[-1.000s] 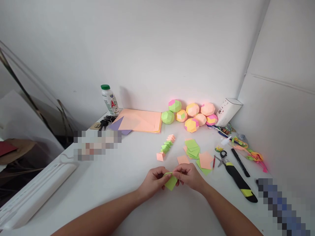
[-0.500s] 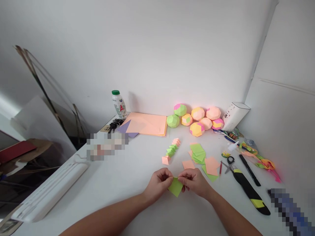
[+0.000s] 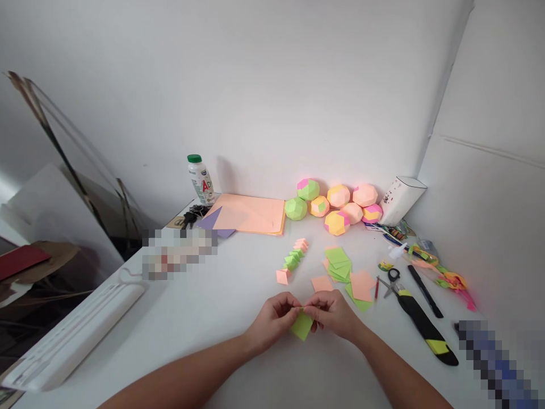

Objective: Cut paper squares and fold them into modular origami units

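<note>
A small green paper square (image 3: 302, 325) is pinched at its upper edge by both hands, just above the white table (image 3: 204, 318). My left hand (image 3: 272, 318) grips it at the left with thumb and fingers closed. From the other side my right hand (image 3: 334, 315) pinches the same edge, its fingertips almost touching the left ones. Beyond the hands stands a row of folded green and peach paper pieces (image 3: 293, 260). To the right of that row lie a pile of green paper squares (image 3: 338, 262) and some peach squares (image 3: 361, 285).
Faceted paper balls (image 3: 338, 196) line the wall beside large peach sheets (image 3: 251, 213) and a white bottle (image 3: 201, 180). Small scissors (image 3: 392, 281), a black-and-yellow cutter (image 3: 426, 329) and a black pen (image 3: 426, 291) lie at right. A long white device (image 3: 76, 335) occupies the left edge.
My fingertips have drawn closer together along the upper edge of the green square. The whole view has shifted slightly, so the table objects appear a little further left.
</note>
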The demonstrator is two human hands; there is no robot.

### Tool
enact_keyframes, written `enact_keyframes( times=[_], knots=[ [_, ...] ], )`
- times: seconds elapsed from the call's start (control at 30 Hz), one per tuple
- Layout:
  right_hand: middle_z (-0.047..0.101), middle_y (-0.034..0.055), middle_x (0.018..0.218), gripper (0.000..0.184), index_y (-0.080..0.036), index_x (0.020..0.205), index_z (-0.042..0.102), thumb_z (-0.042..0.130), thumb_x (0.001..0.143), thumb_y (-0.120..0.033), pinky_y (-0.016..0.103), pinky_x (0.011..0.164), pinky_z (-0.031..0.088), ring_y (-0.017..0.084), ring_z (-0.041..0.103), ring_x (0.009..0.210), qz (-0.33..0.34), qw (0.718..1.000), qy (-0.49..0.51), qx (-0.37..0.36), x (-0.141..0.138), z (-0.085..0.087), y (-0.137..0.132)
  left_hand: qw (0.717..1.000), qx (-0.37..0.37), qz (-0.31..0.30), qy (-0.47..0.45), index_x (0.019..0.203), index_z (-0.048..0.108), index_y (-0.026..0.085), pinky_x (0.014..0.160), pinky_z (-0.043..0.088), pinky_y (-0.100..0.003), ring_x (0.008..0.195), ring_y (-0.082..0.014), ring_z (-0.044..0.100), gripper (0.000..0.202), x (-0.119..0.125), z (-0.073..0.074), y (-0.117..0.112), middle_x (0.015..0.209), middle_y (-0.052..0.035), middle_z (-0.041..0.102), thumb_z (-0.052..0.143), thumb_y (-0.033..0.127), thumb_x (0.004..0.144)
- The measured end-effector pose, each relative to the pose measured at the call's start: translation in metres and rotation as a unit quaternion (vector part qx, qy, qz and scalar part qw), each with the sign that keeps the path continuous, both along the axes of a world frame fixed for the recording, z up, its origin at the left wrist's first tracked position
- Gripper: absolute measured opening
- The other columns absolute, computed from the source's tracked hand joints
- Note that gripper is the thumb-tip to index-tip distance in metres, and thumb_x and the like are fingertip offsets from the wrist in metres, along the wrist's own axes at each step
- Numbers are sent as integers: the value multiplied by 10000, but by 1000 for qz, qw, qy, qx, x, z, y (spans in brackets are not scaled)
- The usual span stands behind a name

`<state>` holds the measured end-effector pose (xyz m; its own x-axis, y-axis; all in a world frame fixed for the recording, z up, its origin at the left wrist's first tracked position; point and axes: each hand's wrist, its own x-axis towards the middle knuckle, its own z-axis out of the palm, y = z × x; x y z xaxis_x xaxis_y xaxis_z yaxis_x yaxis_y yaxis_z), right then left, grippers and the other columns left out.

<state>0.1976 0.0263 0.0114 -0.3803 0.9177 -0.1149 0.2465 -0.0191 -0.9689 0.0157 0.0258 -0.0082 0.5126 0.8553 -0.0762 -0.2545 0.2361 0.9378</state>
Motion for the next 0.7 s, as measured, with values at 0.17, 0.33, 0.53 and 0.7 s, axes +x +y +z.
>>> enact_keyframes(
  times=[0.17, 0.33, 0.53, 0.7],
  knots=[
    [593, -3, 617, 133, -151, 702, 618, 614, 752, -274, 224, 473, 477, 124, 599, 515, -21, 1000, 13, 3, -9, -5, -4, 998, 21, 21, 60, 702, 495, 164, 539, 402, -244, 603, -151, 566, 238, 2, -2, 0, 638, -17, 601, 605, 366, 760],
    [557, -25, 568, 46, -158, 657, 574, 584, 701, -166, 214, 460, 450, 122, 583, 500, -26, 1000, -5, 14, -13, -7, -7, 994, 57, 38, 90, 655, 488, 162, 518, 373, -220, 556, -113, 492, 175, 1, -4, -2, 605, 15, 537, 601, 278, 722],
    [532, -46, 481, 96, -166, 609, 552, 523, 653, -86, 195, 438, 388, 99, 519, 444, -35, 996, -65, 39, 6, -4, 5, 992, 35, 70, 94, 643, 490, 162, 487, 309, -200, 512, -80, 389, 145, 0, -2, -1, 572, 46, 446, 597, 248, 688],
    [598, 6, 693, 52, -169, 712, 570, 528, 743, -163, 206, 516, 421, 116, 559, 594, -40, 996, -42, 75, 9, 2, 9, 992, 27, 78, 94, 653, 502, 162, 488, 308, -197, 519, -81, 391, 145, -1, -6, 2, 578, 45, 448, 600, 260, 693]
  ],
)
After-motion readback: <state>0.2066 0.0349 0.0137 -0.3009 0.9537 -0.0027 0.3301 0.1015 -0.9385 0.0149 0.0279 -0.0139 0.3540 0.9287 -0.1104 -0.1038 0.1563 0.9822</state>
